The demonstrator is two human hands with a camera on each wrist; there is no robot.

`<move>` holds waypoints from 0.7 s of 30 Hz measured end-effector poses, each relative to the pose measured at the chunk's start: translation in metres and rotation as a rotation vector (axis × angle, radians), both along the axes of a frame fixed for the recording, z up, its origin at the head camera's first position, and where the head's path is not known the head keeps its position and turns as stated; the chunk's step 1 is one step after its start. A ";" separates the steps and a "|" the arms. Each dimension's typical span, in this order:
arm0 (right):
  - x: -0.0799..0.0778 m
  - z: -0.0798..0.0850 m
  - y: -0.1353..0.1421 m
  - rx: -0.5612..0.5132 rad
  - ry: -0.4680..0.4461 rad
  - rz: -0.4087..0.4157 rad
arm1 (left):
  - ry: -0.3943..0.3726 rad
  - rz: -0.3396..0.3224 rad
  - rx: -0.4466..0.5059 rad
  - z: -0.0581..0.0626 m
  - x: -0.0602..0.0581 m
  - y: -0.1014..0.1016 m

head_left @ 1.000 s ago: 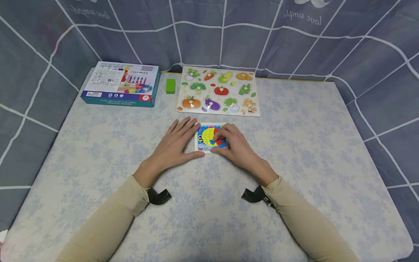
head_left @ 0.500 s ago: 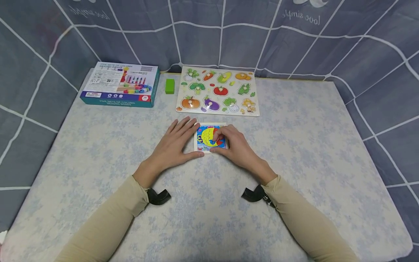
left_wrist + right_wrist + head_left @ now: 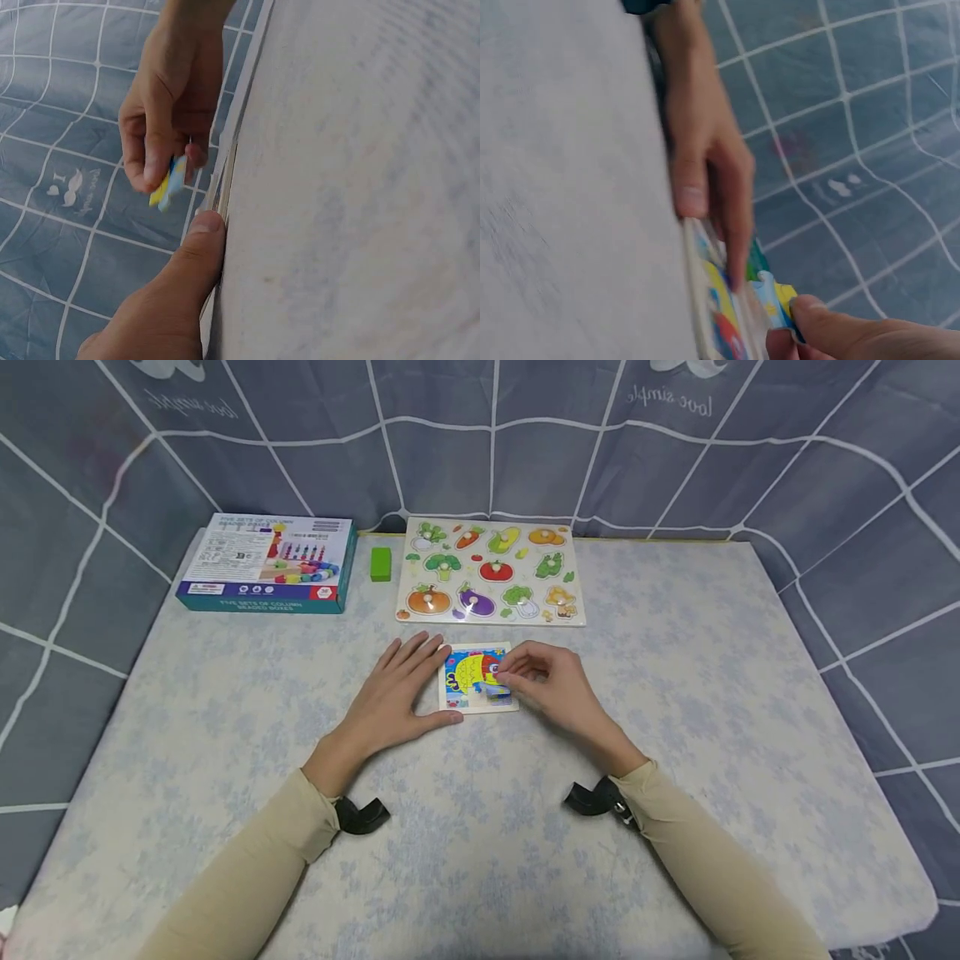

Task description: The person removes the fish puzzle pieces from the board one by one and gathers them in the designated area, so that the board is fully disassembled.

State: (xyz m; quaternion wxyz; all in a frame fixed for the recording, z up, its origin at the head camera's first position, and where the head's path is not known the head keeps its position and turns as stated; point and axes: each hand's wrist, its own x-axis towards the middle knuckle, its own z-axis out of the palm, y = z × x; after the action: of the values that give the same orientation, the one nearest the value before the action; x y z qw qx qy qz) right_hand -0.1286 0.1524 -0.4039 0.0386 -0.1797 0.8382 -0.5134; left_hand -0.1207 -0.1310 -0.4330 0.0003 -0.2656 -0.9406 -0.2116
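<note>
From my remote seat: right hand [image 3: 551, 689] pinches a blue-and-yellow puzzle piece [image 3: 175, 184] between thumb and fingers, just above the tray [image 3: 489, 710]. Left hand [image 3: 393, 697] is flat, fingers spread, at the tray's left edge. I'd keep that brace firm, hold the piece by its edges and clear the neighbours. Tray holds part of a fish picture [image 3: 468, 672]; lower part looks bare. Peg board [image 3: 525, 575] carries vegetable pieces [image 3: 476, 602]; beads box [image 3: 266, 564], contents hidden.
</note>
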 end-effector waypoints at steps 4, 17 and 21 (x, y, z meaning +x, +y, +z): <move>-0.002 0.007 0.031 0.012 -0.011 -0.044 | 0.001 0.004 0.013 0.000 0.000 -0.001; 0.015 0.004 0.142 0.238 -0.024 -0.133 | -0.008 0.000 0.014 -0.001 0.000 0.002; 0.023 0.005 0.153 0.297 -0.037 -0.117 | -0.011 0.004 0.010 0.000 0.000 0.000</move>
State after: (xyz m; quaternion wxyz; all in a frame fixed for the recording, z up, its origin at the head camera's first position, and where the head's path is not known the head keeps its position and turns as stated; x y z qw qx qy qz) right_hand -0.1052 0.3057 -0.3992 0.0504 -0.1134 0.9132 -0.3883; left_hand -0.1211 -0.1307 -0.4329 -0.0034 -0.2626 -0.9400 -0.2177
